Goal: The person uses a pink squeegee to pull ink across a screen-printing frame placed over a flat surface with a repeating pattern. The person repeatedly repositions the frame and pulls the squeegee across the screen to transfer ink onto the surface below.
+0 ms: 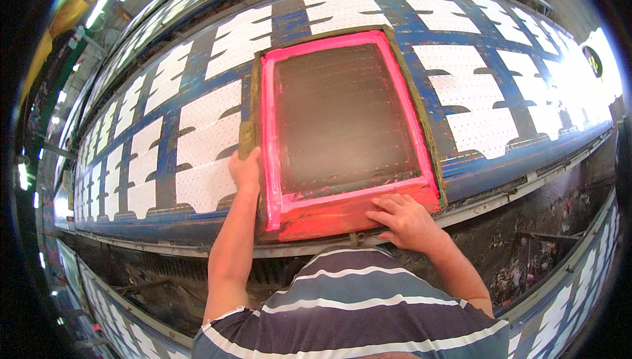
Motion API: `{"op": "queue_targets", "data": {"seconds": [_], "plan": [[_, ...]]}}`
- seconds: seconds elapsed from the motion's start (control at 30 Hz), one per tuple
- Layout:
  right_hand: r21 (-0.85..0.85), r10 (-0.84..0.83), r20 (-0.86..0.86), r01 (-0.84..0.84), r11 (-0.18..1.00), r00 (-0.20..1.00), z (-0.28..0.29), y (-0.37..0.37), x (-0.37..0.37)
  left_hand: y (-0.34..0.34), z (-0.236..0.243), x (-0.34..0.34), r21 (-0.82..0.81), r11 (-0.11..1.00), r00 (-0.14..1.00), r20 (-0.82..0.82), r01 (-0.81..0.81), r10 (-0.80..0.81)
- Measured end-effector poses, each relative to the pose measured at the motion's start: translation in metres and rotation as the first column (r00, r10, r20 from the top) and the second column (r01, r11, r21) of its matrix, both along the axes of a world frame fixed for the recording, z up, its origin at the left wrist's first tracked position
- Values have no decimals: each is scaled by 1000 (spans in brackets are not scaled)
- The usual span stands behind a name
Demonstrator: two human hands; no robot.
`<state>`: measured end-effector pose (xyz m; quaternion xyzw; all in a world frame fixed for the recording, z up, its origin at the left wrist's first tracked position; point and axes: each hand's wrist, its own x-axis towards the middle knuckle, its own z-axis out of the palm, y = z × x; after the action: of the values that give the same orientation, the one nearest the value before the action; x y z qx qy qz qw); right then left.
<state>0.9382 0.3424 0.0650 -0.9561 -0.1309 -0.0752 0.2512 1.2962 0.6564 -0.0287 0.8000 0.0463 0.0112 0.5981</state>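
A screen printing frame [344, 115] lies on the long table, with dark mesh bordered in bright pink and a worn olive-brown outer edge. My left hand [245, 171] is closed around the frame's left side, thumb on top and the other fingers mostly hidden. At the near right part of the frame, my right hand [406, 222] grips the red near border with bent fingers over it. White cut fabric pieces [209, 145] with small dots lie to the left of the frame, and a similar white piece [466, 99] lies to its right.
The blue-stained table [428, 82] curves away to both sides, carrying rows of white pieces. A metal rail [500, 202] runs along its near edge, close to my body. Other tables with white pieces [563, 300] stand behind me and beyond. Lit tubes [97, 10] hang at the left.
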Motion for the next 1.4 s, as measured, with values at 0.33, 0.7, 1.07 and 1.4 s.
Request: {"op": "queue_targets", "data": {"seconds": [0.33,0.7,1.07,1.4], "plan": [[-277,-129,-7,122,953,992,2,58,57,3,-16,9,-9,999,984,174,-33,34],[-322,-157,-397,23,947,904,34,69,92,26,40,64,473,856,969,21,207,-246],[-246,-259,57,265,932,964,-14,122,56,-4,19,95,717,695,974,121,48,-192],[-321,-246,244,318,892,938,-45,45,201,-1,6,96,764,637,942,280,-103,-184]]}}
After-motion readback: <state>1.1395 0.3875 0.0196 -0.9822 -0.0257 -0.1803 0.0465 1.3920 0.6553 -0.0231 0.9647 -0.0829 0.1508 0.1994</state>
